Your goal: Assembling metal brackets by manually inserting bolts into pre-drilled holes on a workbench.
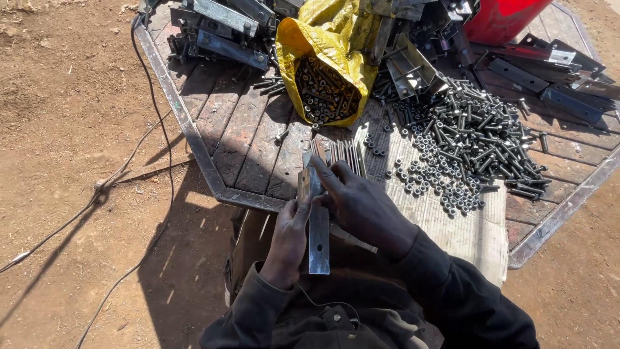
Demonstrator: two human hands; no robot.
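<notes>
My left hand (289, 238) grips a flat steel bar (318, 242) that runs lengthwise toward me, with its near end below the hand. My right hand (360, 205) rests on the bar's far end, fingers pressed on top near a stack of thin metal strips (337, 155) standing on edge on the table. To the right of my hands a big heap of dark bolts and nuts (468, 145) is spread out. Both arms wear dark sleeves.
A wooden table with a steel frame (194, 139) stands on bare dirt. An open yellow sack (326, 61) full of bolts lies at the back. Steel brackets (223, 29) are piled behind, a red container (500, 19) at the back right. A cable (155, 110) trails on the ground.
</notes>
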